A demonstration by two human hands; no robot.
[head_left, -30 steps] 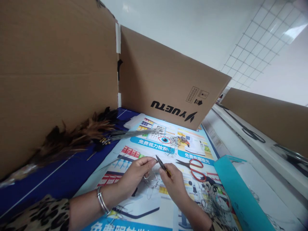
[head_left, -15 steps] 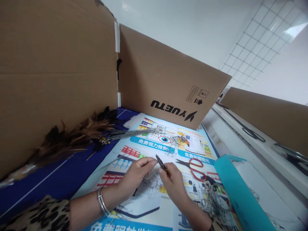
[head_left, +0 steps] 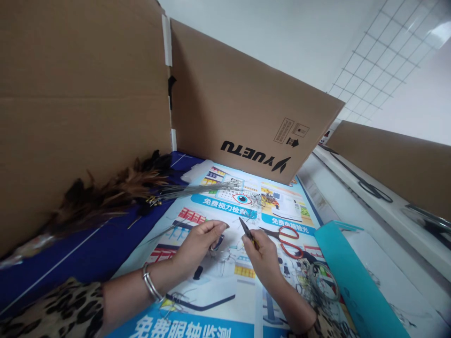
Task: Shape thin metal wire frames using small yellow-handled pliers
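Note:
My right hand (head_left: 262, 256) is wrapped round a pair of dark-nosed pliers (head_left: 246, 228), their tips pointing up and to the left. To the left, my left hand (head_left: 202, 244) is closed in a pinch on a thin wire (head_left: 225, 256), whose fine loops hang below the fingers. A gap separates the plier tips from the left fingertips. Red-handled scissors (head_left: 289, 241) lie just beyond my right hand. Beneath both hands spreads a printed poster (head_left: 243, 300) with blue and white panels.
A bundle of straight wires (head_left: 197, 189) lies on the poster's far side. Brown and black feathers (head_left: 116, 188) line the left. Tangled wire and a wire coil (head_left: 324, 281) sit at the right, near a teal box (head_left: 355, 277). Cardboard panels (head_left: 246, 103) stand behind.
The pliers have come away from the left fingertips, and my right hand has shifted right. My left hand stays pinched on the wire. The view has tilted slightly.

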